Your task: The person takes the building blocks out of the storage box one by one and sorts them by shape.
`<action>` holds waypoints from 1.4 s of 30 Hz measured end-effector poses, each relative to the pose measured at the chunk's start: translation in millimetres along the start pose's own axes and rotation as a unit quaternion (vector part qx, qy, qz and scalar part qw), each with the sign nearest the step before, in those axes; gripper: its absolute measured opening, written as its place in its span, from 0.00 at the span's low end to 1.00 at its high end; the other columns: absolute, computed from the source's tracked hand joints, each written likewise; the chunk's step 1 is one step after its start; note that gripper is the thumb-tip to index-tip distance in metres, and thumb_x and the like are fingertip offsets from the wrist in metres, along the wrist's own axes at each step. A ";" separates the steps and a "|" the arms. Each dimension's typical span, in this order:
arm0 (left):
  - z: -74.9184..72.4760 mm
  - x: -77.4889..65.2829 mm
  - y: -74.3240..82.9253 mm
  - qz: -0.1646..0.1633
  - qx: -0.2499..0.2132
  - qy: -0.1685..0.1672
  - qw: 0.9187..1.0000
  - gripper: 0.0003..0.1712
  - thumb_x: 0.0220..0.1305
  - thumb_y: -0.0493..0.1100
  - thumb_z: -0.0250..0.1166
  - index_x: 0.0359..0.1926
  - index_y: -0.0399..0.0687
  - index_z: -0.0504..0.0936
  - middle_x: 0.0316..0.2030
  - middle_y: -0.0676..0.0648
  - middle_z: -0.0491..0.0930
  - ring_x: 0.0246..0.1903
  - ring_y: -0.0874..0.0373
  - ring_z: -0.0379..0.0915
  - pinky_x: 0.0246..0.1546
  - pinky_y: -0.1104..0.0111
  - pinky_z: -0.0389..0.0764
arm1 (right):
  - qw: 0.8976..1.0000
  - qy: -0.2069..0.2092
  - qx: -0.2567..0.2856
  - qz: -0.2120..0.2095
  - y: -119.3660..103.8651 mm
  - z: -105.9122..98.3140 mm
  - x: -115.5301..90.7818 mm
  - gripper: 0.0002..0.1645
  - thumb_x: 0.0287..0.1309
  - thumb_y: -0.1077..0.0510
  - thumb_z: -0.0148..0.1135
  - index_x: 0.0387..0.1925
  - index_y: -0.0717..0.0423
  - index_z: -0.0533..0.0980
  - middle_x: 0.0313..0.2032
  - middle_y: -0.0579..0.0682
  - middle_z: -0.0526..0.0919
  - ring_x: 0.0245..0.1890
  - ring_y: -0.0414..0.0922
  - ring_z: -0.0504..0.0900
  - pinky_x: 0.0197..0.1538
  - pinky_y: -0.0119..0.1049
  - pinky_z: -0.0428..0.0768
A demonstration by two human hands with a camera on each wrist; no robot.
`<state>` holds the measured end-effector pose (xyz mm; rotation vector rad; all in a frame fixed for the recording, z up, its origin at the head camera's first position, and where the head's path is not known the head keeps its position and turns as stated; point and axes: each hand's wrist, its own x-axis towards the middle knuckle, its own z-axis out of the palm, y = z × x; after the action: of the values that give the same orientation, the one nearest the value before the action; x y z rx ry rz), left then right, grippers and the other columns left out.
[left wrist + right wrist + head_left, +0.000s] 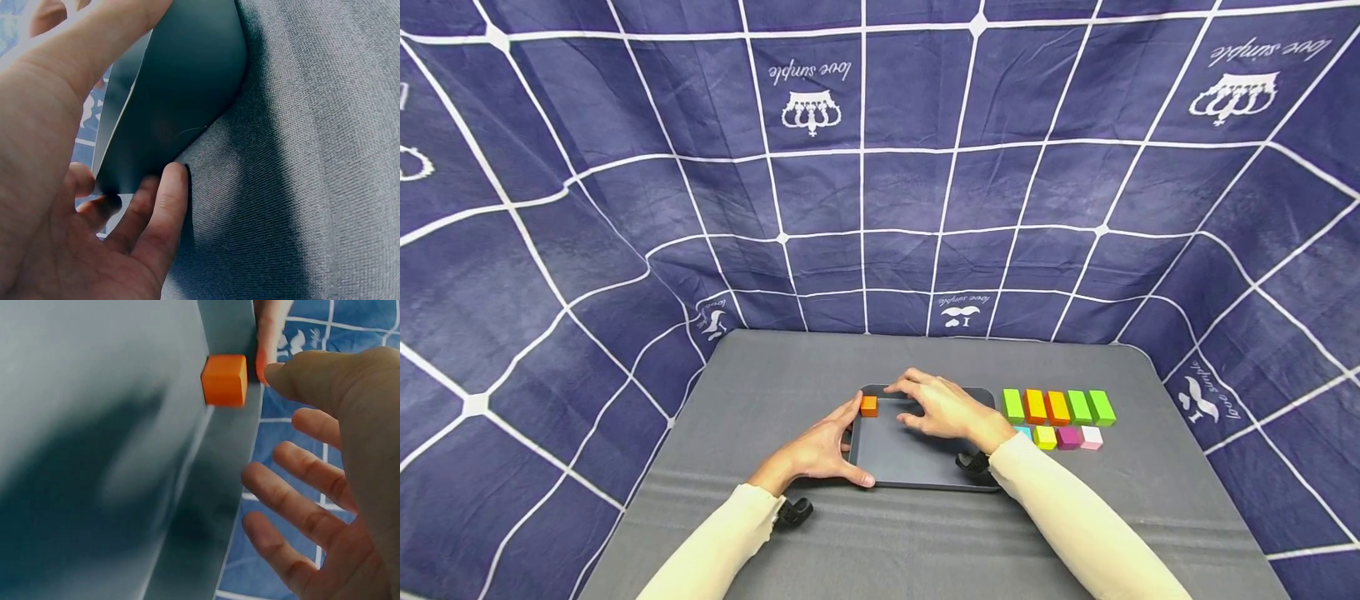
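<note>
A dark grey rectangular tray lies on the table, with a small orange cube in its far left corner. My left hand holds the tray's left end, its thumb at the near corner and a fingertip by the cube. In the left wrist view, its other fingers bend against the tray's outer wall. Over the far part of the tray is my right hand, holding nothing. The right wrist view shows its fingers spread beside the rim, apart from the orange cube.
Right of the tray stands a row of green blocks and orange blocks. In front of them are smaller cubes: yellow, purple, pale pink and a partly hidden blue one. Blue gridded cloth surrounds the grey table.
</note>
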<state>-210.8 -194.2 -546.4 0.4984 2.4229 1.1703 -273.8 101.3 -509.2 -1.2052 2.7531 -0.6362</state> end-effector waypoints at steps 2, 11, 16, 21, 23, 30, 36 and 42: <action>-0.4 0.2 0.0 0.000 0.000 -0.001 1.000 0.92 0.51 0.53 0.98 0.97 0.47 0.38 0.96 0.32 0.43 0.65 0.40 0.91 0.68 0.52 0.94 | 1.000 -0.011 0.007 -0.005 -2.7 3.5 6.5 0.32 0.78 0.49 0.78 0.78 0.48 0.82 0.70 0.48 0.85 0.63 0.53 0.92 0.68 0.57 0.93; 0.0 -0.1 0.2 0.000 0.017 -0.003 1.000 0.92 0.53 0.54 0.97 0.97 0.45 0.36 0.96 0.34 0.45 0.61 0.42 0.94 0.69 0.53 0.93 | 0.998 -0.043 0.009 -0.039 -9.4 21.0 28.2 0.33 0.77 0.52 0.80 0.77 0.51 0.83 0.75 0.50 0.82 0.61 0.50 0.92 0.67 0.50 0.93; 0.3 -1.2 2.7 -0.001 0.020 0.000 1.000 0.92 0.52 0.54 0.97 0.97 0.44 0.36 0.96 0.34 0.46 0.60 0.43 0.94 0.70 0.51 0.92 | 0.998 -0.051 0.008 -0.041 -11.0 25.5 33.7 0.33 0.76 0.53 0.80 0.77 0.52 0.83 0.74 0.50 0.82 0.57 0.48 0.91 0.61 0.45 0.93; -0.3 -1.3 4.6 -0.002 0.015 -0.001 1.000 0.92 0.53 0.54 0.97 0.97 0.43 0.37 0.96 0.33 0.46 0.60 0.43 0.94 0.70 0.51 0.92 | 0.998 -0.055 0.017 -0.035 -10.1 27.4 34.9 0.30 0.76 0.54 0.81 0.74 0.51 0.84 0.67 0.48 0.85 0.55 0.48 0.91 0.58 0.39 0.91; -0.4 -1.0 4.2 0.000 0.014 -0.002 1.000 0.92 0.53 0.54 0.97 0.97 0.43 0.37 0.95 0.32 0.46 0.61 0.43 0.94 0.70 0.52 0.92 | 0.998 -0.055 0.020 -0.031 -9.8 27.8 35.0 0.28 0.76 0.53 0.81 0.72 0.49 0.85 0.64 0.47 0.86 0.55 0.47 0.91 0.58 0.38 0.91; -0.6 -0.4 0.8 0.007 -0.002 -0.004 1.000 0.91 0.53 0.52 0.97 0.97 0.43 0.37 0.95 0.31 0.44 0.64 0.43 0.92 0.69 0.54 0.93 | 0.999 -0.048 0.009 -0.023 -14.3 27.9 37.8 0.21 0.73 0.51 0.84 0.61 0.49 0.86 0.56 0.46 0.88 0.49 0.44 0.89 0.52 0.37 0.90; -0.7 -0.5 -0.3 0.006 -0.006 -0.005 1.000 0.91 0.53 0.51 0.97 0.97 0.45 0.37 0.96 0.31 0.44 0.64 0.42 0.91 0.68 0.54 0.94 | 0.998 -0.048 -0.008 -0.028 -17.7 32.2 39.8 0.20 0.73 0.52 0.84 0.59 0.46 0.84 0.54 0.41 0.90 0.46 0.37 0.88 0.50 0.33 0.89; -0.1 -0.3 0.7 0.008 0.003 -0.001 1.000 0.91 0.52 0.52 0.97 0.97 0.44 0.38 0.95 0.31 0.46 0.62 0.44 0.92 0.66 0.56 0.95 | 0.998 -0.049 -0.007 -0.045 -17.2 31.6 39.1 0.25 0.71 0.58 0.81 0.66 0.47 0.87 0.55 0.44 0.91 0.44 0.37 0.87 0.50 0.33 0.90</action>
<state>-210.6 -194.0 -545.7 0.5221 2.4244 1.1696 -281.8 52.0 -527.2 -1.3321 2.6396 -0.5512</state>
